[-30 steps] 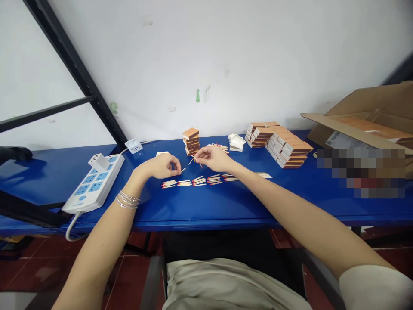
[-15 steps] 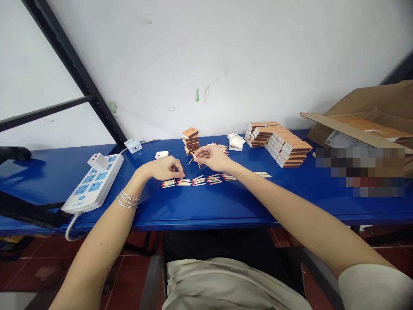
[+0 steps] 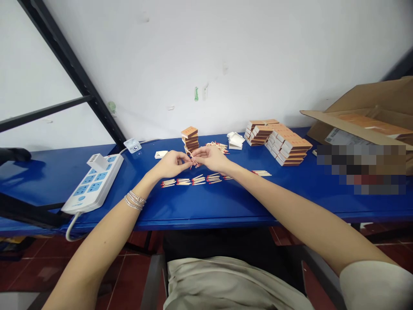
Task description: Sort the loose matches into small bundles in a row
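My left hand [image 3: 170, 164] and my right hand [image 3: 211, 158] meet above the blue table [image 3: 206, 202], fingertips almost touching. My right hand pinches a few red-tipped matchsticks [image 3: 191, 160]. My left hand's fingers are pinched at the same matchsticks. Below the hands, small bundles of matches [image 3: 196, 180] lie in a row on the table. A short stack of brown matchboxes [image 3: 190, 140] stands just behind the hands. A loose heap of matches [image 3: 217, 147] lies to its right.
A larger pile of matchboxes [image 3: 280, 143] sits at the right, with white inner trays [image 3: 235, 141] beside it. An open cardboard box [image 3: 364, 125] stands at the far right. A white power strip [image 3: 95, 181] lies at the left. A black shelf frame [image 3: 74, 69] leans behind.
My left hand has risen from the row of bundles and moved right to meet my right hand. My right hand stayed in place with its matchsticks.
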